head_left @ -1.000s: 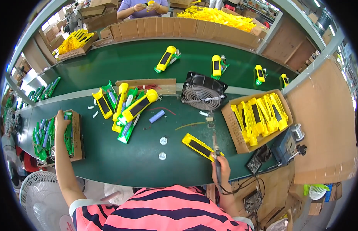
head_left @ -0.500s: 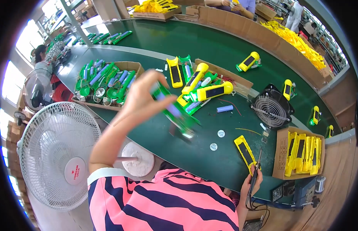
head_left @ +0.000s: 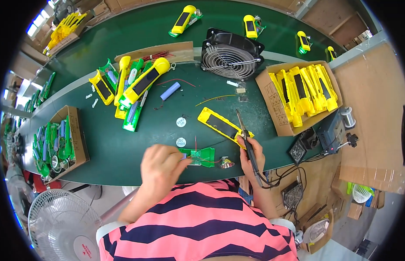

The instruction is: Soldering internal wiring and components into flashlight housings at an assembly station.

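On the green bench in front of me lies a green flashlight housing half (head_left: 206, 157) with a small circuit board and thin wires. My left hand (head_left: 161, 167) is closed at its left end, fingers pinched together and covering that end, where a bit of blue battery shows. A silver reflector (head_left: 227, 162) lies off its right end. My right hand (head_left: 253, 154) grips a soldering iron (head_left: 249, 150), its tip pointing up and away. Under the iron, a yellow casing with a dark solar panel (head_left: 222, 126) reaches to the right fingers; whether they also hold it, I cannot tell.
A box of yellow casings (head_left: 276, 104) stands right, beside the soldering station (head_left: 328, 137). A box of green housings (head_left: 80, 139) is left. A black metal-grilled fan (head_left: 230, 58), yellow flashlights (head_left: 146, 82), a loose blue battery (head_left: 170, 91) and round stickers (head_left: 181, 122) sit farther back.
My left hand has brought the green housing down from the left to the bench before me. The view has turned right. My right hand still holds the soldering iron by the yellow casing.
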A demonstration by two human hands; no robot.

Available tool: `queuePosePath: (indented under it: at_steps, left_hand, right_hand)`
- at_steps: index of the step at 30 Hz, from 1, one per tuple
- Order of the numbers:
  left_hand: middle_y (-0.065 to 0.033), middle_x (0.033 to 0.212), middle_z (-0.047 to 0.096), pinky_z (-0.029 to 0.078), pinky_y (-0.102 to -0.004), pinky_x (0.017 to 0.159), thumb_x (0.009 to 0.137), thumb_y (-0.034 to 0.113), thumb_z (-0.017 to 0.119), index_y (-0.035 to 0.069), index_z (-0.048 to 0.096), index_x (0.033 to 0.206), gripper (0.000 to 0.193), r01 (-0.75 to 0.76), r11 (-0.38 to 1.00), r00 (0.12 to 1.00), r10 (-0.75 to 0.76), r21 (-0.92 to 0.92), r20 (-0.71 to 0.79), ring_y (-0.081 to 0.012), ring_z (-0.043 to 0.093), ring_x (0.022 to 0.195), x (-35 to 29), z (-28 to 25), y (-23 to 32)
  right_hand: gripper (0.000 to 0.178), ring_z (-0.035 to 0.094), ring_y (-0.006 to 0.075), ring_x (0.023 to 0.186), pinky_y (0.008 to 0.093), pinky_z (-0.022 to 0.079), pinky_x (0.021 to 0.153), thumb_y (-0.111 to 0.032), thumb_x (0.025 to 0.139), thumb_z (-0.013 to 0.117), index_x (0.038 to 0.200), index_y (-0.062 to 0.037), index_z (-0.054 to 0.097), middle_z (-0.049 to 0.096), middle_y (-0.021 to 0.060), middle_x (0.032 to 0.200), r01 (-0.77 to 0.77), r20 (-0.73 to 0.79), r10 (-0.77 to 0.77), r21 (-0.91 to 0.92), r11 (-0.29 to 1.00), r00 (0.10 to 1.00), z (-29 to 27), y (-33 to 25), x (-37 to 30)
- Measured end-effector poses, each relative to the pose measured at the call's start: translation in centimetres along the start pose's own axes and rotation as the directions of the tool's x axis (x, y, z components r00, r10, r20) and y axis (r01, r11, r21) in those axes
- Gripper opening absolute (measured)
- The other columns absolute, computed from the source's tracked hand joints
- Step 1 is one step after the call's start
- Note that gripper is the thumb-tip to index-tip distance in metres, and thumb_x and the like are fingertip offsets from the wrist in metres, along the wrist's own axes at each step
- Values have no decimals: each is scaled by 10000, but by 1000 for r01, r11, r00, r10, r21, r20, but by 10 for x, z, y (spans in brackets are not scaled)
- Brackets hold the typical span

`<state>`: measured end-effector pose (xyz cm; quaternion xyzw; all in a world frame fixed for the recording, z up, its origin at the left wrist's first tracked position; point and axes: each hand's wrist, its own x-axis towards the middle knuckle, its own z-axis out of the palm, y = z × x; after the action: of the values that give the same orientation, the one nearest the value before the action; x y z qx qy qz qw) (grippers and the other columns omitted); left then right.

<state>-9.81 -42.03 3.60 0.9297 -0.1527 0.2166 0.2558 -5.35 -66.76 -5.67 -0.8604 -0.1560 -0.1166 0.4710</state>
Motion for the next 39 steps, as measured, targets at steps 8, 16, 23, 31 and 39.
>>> queuePosePath:
  at_steps: [8, 16, 23, 31, 39]
  left_hand:
    - [-76, 676, 557, 423, -357, 626, 640, 103, 679, 47, 520, 857, 275, 134, 974, 959, -81, -182, 272, -243, 561, 652, 6, 85, 3]
    - [-90, 818, 637, 474, -263, 705, 756, -59, 574, -7, 625, 827, 102, 383, 325, 908, -306, -865, 287, -144, 597, 759, 2, 74, -11]
    - [-41, 702, 589, 432, -296, 663, 699, -6, 616, 32, 606, 765, 77, 317, 909, 944, -330, -270, -6, -173, 554, 670, 1, 46, -29]
    - [-58, 688, 493, 402, -335, 708, 663, 12, 560, 56, 571, 698, 58, 9, 999, 903, -23, 34, 428, -240, 491, 747, 16, 39, -47]
    - [-118, 764, 510, 439, -350, 679, 669, -28, 511, 24, 571, 747, 111, 76, 995, 832, -99, 65, 546, -272, 505, 778, 22, 43, -42]
  right_hand:
    - [334, 606, 216, 915, 273, 462, 753, 27, 789, 546, 1075, -37, 386, 625, 122, 977, 3, 18, -3, 33, 999, 1000, 1, -2, 0]
    - [331, 619, 217, 890, 271, 477, 760, 40, 791, 533, 1077, -22, 377, 621, 132, 979, -7, 155, -12, 120, 993, 988, 0, 0, 5]
    - [328, 622, 259, 866, 279, 491, 770, 6, 758, 591, 1049, -27, 444, 613, 153, 969, 21, 356, -83, 176, 984, 931, -14, -12, 10]
    - [209, 630, 207, 708, 373, 502, 747, -38, 752, 634, 927, 36, 549, 616, 103, 766, -66, 44, 53, 388, 919, 998, 7, -18, 3]
    - [140, 586, 127, 576, 219, 484, 512, -14, 807, 555, 924, 54, 516, 595, 105, 698, -519, 308, 451, 704, 485, 838, 26, -25, 20]
